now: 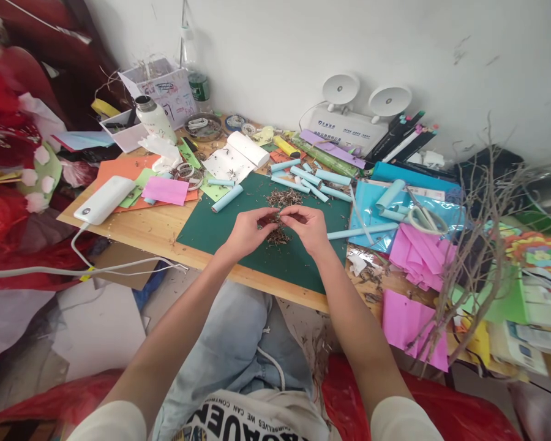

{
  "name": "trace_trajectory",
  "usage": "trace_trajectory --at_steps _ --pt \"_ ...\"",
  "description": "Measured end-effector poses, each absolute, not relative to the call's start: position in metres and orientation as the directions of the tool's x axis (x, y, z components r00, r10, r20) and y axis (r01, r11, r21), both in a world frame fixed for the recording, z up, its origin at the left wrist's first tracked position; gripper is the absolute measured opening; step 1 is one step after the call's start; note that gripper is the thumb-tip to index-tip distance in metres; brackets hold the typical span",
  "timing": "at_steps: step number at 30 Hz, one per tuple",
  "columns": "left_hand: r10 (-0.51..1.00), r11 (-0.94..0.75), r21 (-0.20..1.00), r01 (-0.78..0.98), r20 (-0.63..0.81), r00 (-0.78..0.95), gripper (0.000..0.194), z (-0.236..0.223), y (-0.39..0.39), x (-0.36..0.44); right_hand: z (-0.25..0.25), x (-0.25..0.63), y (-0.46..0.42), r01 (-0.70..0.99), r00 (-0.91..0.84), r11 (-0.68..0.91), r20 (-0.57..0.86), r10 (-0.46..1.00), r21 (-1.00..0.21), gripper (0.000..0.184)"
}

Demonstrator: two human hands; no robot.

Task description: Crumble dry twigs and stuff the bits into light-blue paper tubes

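Left hand (248,233) and right hand (307,226) held close together over heap of dry brown fragments (284,197); thumbs and fingertips pinched inward, but whether anything is grasped cannot be told. Heap spread near middle of dark green mat (280,264), laid on wooden tabletop (151,229). Pale blue tubes (334,177) strewn on mat, mostly beyond heap. To right, scissors (421,207) laid on blue packet (368,199), crumpled pink paper (416,254) placed just beside.
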State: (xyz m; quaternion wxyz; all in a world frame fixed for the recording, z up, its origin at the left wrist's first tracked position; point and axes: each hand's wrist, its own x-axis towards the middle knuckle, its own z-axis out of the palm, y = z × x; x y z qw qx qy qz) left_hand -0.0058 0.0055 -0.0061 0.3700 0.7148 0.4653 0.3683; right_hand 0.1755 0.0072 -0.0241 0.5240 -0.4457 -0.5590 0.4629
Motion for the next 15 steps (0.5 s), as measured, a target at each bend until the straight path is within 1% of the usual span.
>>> trace_trajectory --at_steps 2,4,8,10,12,15 --pt "0.934 -0.298 0.866 0.402 0.177 0.311 0.024 -0.0068 0.0060 -0.0050 -0.0250 0.1743 0.0071 0.010 -0.057 0.161 0.160 0.985 -0.987 0.012" --pt "0.939 -0.294 0.852 0.433 0.173 0.298 0.019 -0.0097 0.0068 -0.0053 -0.0251 0.1735 0.0071 0.052 -0.056 0.173 0.170 0.984 -0.984 0.013" --pt "0.956 -0.260 0.854 0.451 0.160 0.247 0.021 -0.0144 0.0082 -0.0089 -0.0226 0.1743 0.0072 0.206 -0.046 0.242 0.238 0.970 -0.948 0.009" --pt "0.962 -0.234 0.863 0.448 0.139 0.234 0.022 -0.0143 0.0088 -0.0114 -0.0208 0.1759 0.0073 0.257 -0.021 0.252 0.255 0.967 -0.933 0.008" --pt "0.966 -0.222 0.861 0.457 0.128 0.226 0.022 -0.0135 0.0096 -0.0133 -0.0193 0.1773 0.0072 0.274 0.019 0.238 0.252 0.967 -0.932 0.008" --pt "0.952 -0.273 0.829 0.488 0.159 0.263 0.024 -0.0129 0.0107 -0.0141 -0.0180 0.1765 0.0061 0.251 0.023 0.252 0.266 0.964 -0.935 0.011"
